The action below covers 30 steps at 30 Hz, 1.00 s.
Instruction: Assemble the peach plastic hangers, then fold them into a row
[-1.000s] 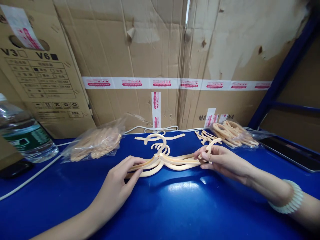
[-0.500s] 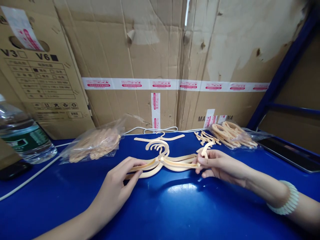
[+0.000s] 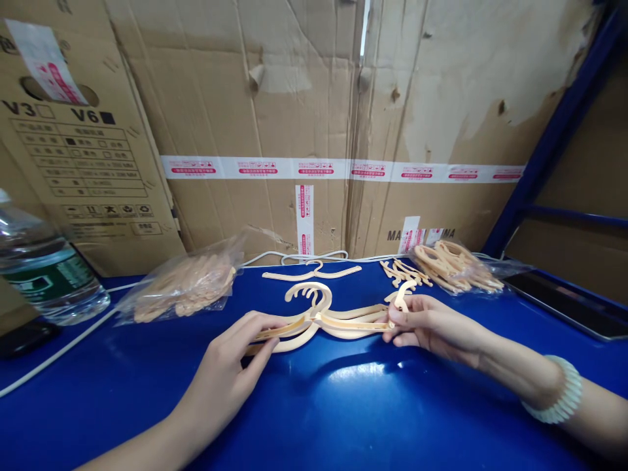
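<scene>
My left hand (image 3: 240, 360) is closed on the left arms of several cream plastic clothes hangers (image 3: 320, 320), thumb below and fingers above. Their curved hooks stand up in the middle, fanned over one another. At the right end of the front arm, my right hand (image 3: 432, 327) pinches a small curved cream piece (image 3: 404, 292) between thumb and fingers, against the hanger's tip. The fingers partly hide that contact. Behind the held hangers, a single hanger (image 3: 289, 274) lies on the blue table (image 3: 314, 412).
Loose small cream pieces (image 3: 407, 269) lie beside a bag of hanger parts (image 3: 454, 265) at the back right. Another clear bag of parts (image 3: 186, 284), a water bottle (image 3: 49, 278) and a white cable (image 3: 53, 360) are left. A phone (image 3: 564, 304) lies right; cardboard (image 3: 265, 124) stands behind.
The fanned hooks sit slightly lower and have shifted a little against each other. Both hands keep their hold in nearly the same place.
</scene>
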Tool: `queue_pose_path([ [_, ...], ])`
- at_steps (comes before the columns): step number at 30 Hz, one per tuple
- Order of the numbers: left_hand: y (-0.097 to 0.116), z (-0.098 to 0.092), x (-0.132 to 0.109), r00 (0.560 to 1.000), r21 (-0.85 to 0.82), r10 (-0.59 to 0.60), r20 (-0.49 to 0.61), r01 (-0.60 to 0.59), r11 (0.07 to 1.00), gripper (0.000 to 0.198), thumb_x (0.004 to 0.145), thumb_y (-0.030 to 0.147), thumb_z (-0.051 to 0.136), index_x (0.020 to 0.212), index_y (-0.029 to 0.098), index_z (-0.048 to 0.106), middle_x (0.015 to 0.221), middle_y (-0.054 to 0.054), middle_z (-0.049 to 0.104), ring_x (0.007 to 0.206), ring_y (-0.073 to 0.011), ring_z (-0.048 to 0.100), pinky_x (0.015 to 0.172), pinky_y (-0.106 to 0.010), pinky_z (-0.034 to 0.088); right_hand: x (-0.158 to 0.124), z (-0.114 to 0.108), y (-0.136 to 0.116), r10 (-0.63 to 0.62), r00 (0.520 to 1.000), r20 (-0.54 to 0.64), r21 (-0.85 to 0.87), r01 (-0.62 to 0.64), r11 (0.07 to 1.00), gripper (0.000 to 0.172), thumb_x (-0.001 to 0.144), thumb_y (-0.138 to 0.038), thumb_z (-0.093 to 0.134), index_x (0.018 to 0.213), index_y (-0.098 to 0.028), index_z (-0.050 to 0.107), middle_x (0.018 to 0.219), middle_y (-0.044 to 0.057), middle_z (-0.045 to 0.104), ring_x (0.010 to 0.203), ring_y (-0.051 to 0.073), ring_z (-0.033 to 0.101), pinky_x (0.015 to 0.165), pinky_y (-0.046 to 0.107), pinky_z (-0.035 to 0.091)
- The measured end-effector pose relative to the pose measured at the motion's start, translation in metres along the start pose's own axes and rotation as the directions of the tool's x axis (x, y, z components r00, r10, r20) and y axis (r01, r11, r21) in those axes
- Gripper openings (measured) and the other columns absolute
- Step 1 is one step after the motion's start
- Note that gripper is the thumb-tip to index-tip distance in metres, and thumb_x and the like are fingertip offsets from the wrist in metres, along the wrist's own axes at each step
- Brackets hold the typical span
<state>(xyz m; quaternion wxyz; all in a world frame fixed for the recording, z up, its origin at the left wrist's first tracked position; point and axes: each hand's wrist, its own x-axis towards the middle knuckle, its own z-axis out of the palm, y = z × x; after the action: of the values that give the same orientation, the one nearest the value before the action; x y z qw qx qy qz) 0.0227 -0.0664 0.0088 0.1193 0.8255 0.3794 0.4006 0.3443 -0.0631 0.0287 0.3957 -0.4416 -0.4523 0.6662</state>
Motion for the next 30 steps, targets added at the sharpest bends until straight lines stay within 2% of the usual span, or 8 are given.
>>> queue_pose_path([
  [8, -0.001, 0.0, 0.0, 1.0, -0.016, -0.005, -0.002, 0.005, 1.0, 0.017, 0.095, 0.023, 0.049, 0.107, 0.027, 0.061, 0.104, 0.001, 0.068, 0.096, -0.0141, 0.066, 0.079, -0.021, 0.056, 0.002, 0.005, 0.009, -0.283, 0.955, -0.091, -0.144, 0.268, 0.952, 0.042, 0.065, -0.044, 0.087, 0.073, -0.015, 0.058, 0.067, 0.008, 0.071, 0.06, 0.015, 0.066, 0.058, 0.024, 0.053],
  [14, 0.001, 0.001, -0.001, 0.998, -0.035, -0.048, 0.036, 0.049, 0.998, 0.021, 0.097, 0.03, 0.046, 0.112, 0.026, 0.061, 0.106, -0.001, 0.067, 0.098, -0.0173, 0.067, 0.085, -0.027, 0.057, -0.002, 0.011, 0.009, -0.375, 0.914, -0.152, -0.166, 0.35, 0.922, 0.042, 0.065, -0.045, 0.086, 0.072, -0.015, 0.058, 0.061, 0.003, 0.067, 0.055, 0.014, 0.062, 0.057, 0.026, 0.052],
  [18, 0.002, 0.002, -0.001, 0.997, -0.026, -0.075, -0.004, 0.075, 0.997, 0.02, 0.095, 0.034, 0.049, 0.107, 0.024, 0.061, 0.105, -0.002, 0.068, 0.098, -0.0189, 0.068, 0.088, -0.03, 0.057, -0.002, 0.014, 0.009, -0.452, 0.879, -0.151, -0.1, 0.442, 0.892, 0.035, 0.071, -0.043, 0.083, 0.084, -0.018, 0.062, 0.077, 0.004, 0.069, 0.064, 0.014, 0.061, 0.059, 0.026, 0.051],
  [21, 0.002, 0.001, 0.0, 0.993, -0.054, -0.117, -0.03, 0.116, 0.992, 0.018, 0.094, 0.036, 0.051, 0.104, 0.024, 0.06, 0.1, -0.001, 0.069, 0.093, -0.0176, 0.07, 0.081, -0.024, 0.059, -0.001, 0.012, 0.003, -0.513, 0.837, -0.191, -0.063, 0.511, 0.857, 0.031, 0.075, -0.044, 0.08, 0.09, -0.02, 0.069, 0.095, 0.005, 0.068, 0.066, 0.011, 0.056, 0.051, 0.02, 0.046],
  [24, 0.001, -0.004, 0.002, 0.991, -0.034, -0.121, -0.061, 0.119, 0.992, 0.017, 0.094, 0.036, 0.051, 0.103, 0.024, 0.06, 0.097, -0.001, 0.068, 0.091, -0.0173, 0.07, 0.076, -0.022, 0.058, 0.0, -0.002, -0.009, -0.545, 0.803, -0.242, -0.059, 0.549, 0.834, 0.027, 0.071, -0.044, 0.083, 0.082, -0.02, 0.075, 0.083, 0.002, 0.065, 0.057, 0.008, 0.047, 0.044, 0.017, 0.038],
  [26, -0.002, -0.01, 0.005, 0.996, 0.051, -0.059, -0.071, 0.063, 0.997, 0.016, 0.095, 0.034, 0.05, 0.103, 0.024, 0.06, 0.098, -0.001, 0.066, 0.092, -0.0176, 0.068, 0.077, -0.024, 0.057, 0.001, -0.019, -0.019, -0.556, 0.8, -0.224, -0.101, 0.548, 0.83, 0.025, 0.068, -0.042, 0.084, 0.082, -0.023, 0.076, 0.072, 0.0, 0.064, 0.056, 0.009, 0.048, 0.044, 0.018, 0.038],
  [28, -0.005, -0.018, 0.009, 0.997, 0.167, 0.04, -0.071, -0.028, 0.985, 0.015, 0.096, 0.031, 0.05, 0.104, 0.024, 0.06, 0.1, -0.003, 0.064, 0.094, -0.0183, 0.065, 0.079, -0.027, 0.054, 0.001, -0.038, -0.028, -0.554, 0.821, -0.137, -0.228, 0.518, 0.824, 0.023, 0.069, -0.042, 0.084, 0.084, -0.025, 0.077, 0.072, 0.001, 0.067, 0.061, 0.012, 0.054, 0.05, 0.021, 0.044],
  [30, -0.008, -0.024, 0.011, 0.99, 0.251, 0.142, -0.009, -0.135, 0.959, 0.015, 0.097, 0.025, 0.047, 0.105, 0.023, 0.06, 0.102, -0.004, 0.061, 0.094, -0.0178, 0.063, 0.079, -0.027, 0.052, 0.0, -0.055, -0.036, -0.514, 0.858, -0.008, -0.45, 0.456, 0.768, 0.021, 0.071, -0.04, 0.082, 0.084, -0.024, 0.077, 0.08, 0.004, 0.071, 0.068, 0.015, 0.06, 0.061, 0.026, 0.049],
])
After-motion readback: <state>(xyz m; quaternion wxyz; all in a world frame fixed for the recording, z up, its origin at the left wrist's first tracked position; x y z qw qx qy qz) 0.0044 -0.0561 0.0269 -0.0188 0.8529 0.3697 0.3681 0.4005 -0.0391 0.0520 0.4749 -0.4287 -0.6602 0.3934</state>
